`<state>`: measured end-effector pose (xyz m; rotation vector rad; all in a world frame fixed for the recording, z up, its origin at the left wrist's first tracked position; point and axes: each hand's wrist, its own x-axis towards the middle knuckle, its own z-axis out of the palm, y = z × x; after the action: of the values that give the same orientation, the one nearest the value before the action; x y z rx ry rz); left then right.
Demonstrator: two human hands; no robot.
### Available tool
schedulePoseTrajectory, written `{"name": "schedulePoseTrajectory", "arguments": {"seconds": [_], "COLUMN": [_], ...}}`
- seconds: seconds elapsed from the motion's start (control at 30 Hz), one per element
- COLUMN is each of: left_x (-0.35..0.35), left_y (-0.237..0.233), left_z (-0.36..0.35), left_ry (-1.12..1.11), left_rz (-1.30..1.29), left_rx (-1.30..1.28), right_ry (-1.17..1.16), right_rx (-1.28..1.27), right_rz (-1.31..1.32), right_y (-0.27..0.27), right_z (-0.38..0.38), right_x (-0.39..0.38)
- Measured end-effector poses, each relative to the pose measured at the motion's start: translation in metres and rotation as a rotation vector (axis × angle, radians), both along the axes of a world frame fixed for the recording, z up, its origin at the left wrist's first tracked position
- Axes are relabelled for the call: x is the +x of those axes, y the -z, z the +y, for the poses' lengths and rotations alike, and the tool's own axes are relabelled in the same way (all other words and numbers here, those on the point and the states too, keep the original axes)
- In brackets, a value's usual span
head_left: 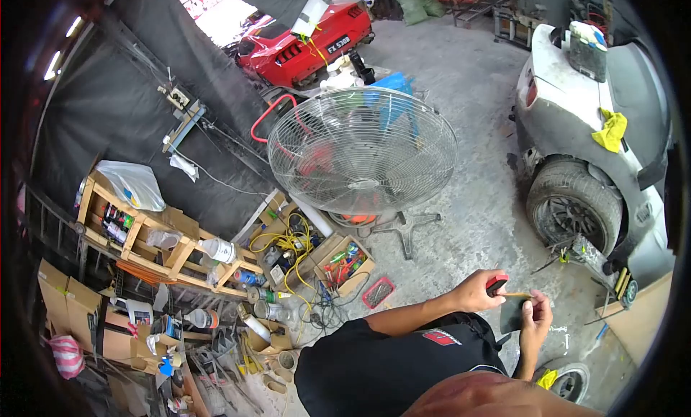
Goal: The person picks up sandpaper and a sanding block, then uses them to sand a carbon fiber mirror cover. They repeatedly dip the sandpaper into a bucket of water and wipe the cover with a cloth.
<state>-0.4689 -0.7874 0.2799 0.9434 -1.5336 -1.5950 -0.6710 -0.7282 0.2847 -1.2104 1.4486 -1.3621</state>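
Note:
My left hand (478, 291) is closed around a small red and black block-like object (496, 284), whose kind I cannot tell. My right hand (535, 317) pinches a thin dark sheet (512, 315) between thumb and fingers. A narrow orange-yellow edge (517, 295) runs along the top of the sheet, reaching from the left hand's fingertips to the right hand. Both hands are close together in front of my black shirt (403, 348).
A large caged fan (363, 150) stands ahead. To the right is a grey car body (576, 122) with an exposed wheel (574, 208). A red tray (378, 293) lies on the floor, near a wooden shelf (180, 255) and yellow cable (291, 237). A red car (309, 46) stands behind.

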Motion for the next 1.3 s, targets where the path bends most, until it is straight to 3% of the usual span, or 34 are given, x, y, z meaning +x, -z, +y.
{"name": "schedulePoseTrajectory", "arguments": {"seconds": [0.07, 0.2, 0.27, 0.37, 0.43, 0.5, 0.6, 0.67, 0.77, 0.8, 0.83, 0.9, 0.97, 1.03, 1.13, 1.23, 1.3], "left_x": [-0.005, -0.014, -0.019, -0.022, -0.021, -0.02, -0.02, -0.023, -0.022, -0.021, -0.02, -0.017, -0.015, -0.013, -0.011, -0.01, -0.012], "left_y": [0.006, -0.001, -0.008, -0.004, -0.003, -0.005, 0.002, 0.008, 0.005, 0.005, 0.005, 0.007, 0.017, 0.016, 0.018, 0.013, 0.011], "left_z": [0.0, 0.001, 0.001, -0.002, -0.005, -0.009, -0.007, -0.005, -0.004, -0.004, -0.005, -0.008, -0.006, -0.004, -0.008, -0.011, -0.012], "left_ry": [0.031, 0.075, 0.079, 0.071, 0.061, 0.093, 0.173, 0.163, 0.126, 0.092, 0.059, 0.063, 0.103, 0.112, 0.167, 0.195, 0.265], "left_rz": [-0.011, -0.049, 0.042, 0.111, 0.134, 0.01, 0.004, -0.039, -0.021, 0.0, 0.021, 0.029, 0.006, -0.021, -0.165, -0.097, -0.101], "left_rx": [-0.03, -0.025, 0.106, 0.175, 0.177, 0.005, -0.098, -0.116, -0.108, -0.073, -0.038, -0.011, -0.055, -0.039, 0.003, -0.188, -0.452], "right_ry": [0.035, -0.008, 0.034, 0.069, 0.149, 0.133, -0.01, 0.103, 0.17, 0.262, 0.268, 0.004, 0.056, 0.157, 0.194, 0.185, 0.164], "right_rx": [-0.041, -0.047, -0.101, -0.02, 0.027, 0.015, 0.116, -0.06, 0.063, -0.019, -0.014, 0.177, 0.226, 0.062, 0.041, 0.032, 0.004], "right_rz": [-0.024, 0.175, 0.26, 0.223, -0.014, -0.073, -0.021, 0.325, 0.108, -0.005, -0.007, 0.028, 0.048, 0.425, 0.503, 0.594, 0.661], "right_y": [0.001, 0.021, 0.024, 0.024, 0.01, 0.006, 0.032, 0.045, 0.036, 0.012, 0.02, 0.039, 0.043, 0.048, 0.039, 0.044, 0.044], "right_z": [0.002, 0.014, 0.017, 0.022, 0.02, 0.023, 0.034, 0.035, 0.033, 0.025, 0.03, 0.04, 0.047, 0.049, 0.048, 0.049, 0.052], "right_x": [-0.007, -0.025, -0.025, -0.023, -0.011, -0.013, -0.033, -0.029, -0.017, 0.009, 0.0, -0.024, -0.02, -0.016, -0.012, -0.011, -0.009]}}
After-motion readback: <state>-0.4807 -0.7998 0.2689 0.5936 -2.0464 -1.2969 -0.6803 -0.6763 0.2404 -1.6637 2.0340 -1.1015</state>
